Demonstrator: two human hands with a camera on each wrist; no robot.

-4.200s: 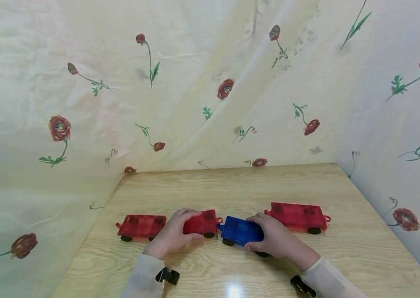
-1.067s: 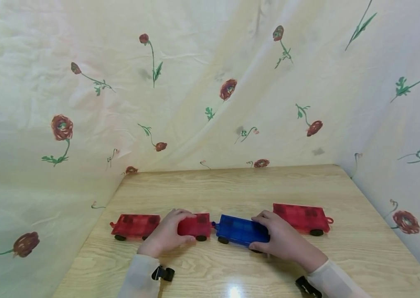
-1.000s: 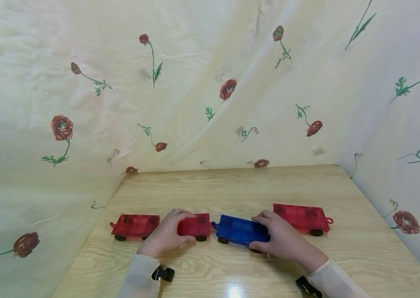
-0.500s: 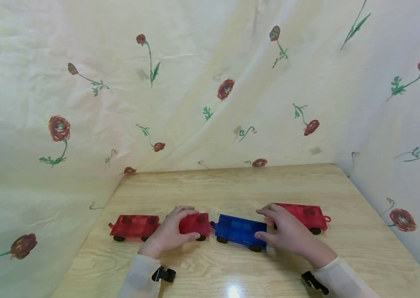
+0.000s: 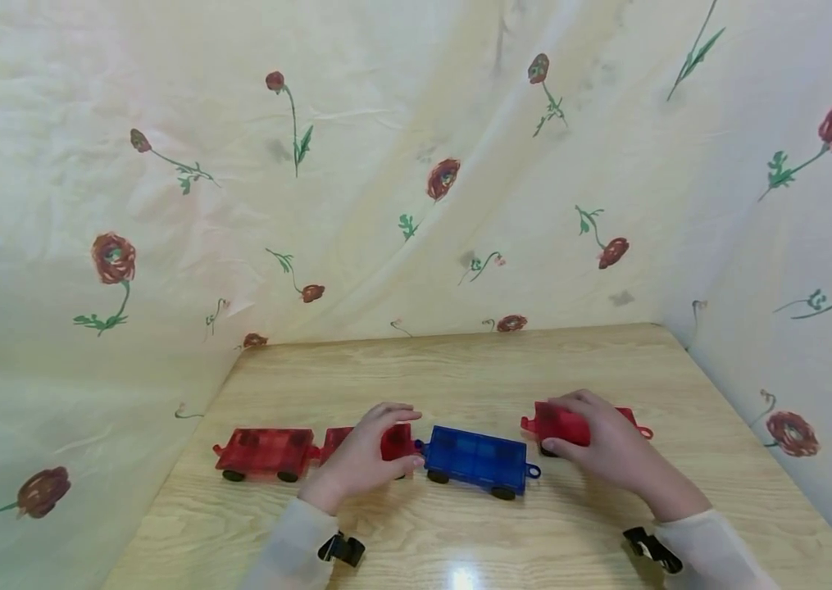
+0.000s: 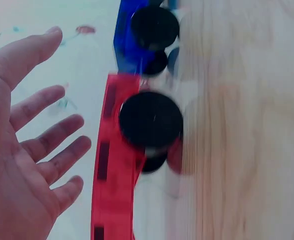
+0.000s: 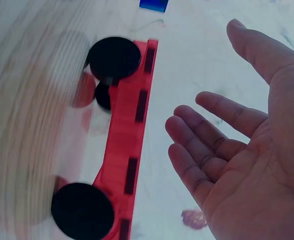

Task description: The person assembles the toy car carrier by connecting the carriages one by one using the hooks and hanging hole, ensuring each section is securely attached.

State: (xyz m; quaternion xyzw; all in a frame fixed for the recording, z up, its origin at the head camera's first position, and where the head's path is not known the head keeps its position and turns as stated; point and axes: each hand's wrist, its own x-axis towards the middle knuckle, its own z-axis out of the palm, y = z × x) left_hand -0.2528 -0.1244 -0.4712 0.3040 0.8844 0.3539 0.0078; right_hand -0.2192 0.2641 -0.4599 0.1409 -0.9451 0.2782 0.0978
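Here, left hand [image 5: 364,459] arched over middle red wagon [image 5: 395,442], fingers spread

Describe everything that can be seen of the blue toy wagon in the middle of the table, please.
The blue toy wagon is a long, flat-topped box of see-through blue plastic on small black wheels, standing upright on the wooden table. A small blue loop sticks out from its right end. Its left end meets the red wagon under the left hand; whether they are joined cannot be told. No hand touches the blue wagon. A gap separates it from the red wagon on its right.
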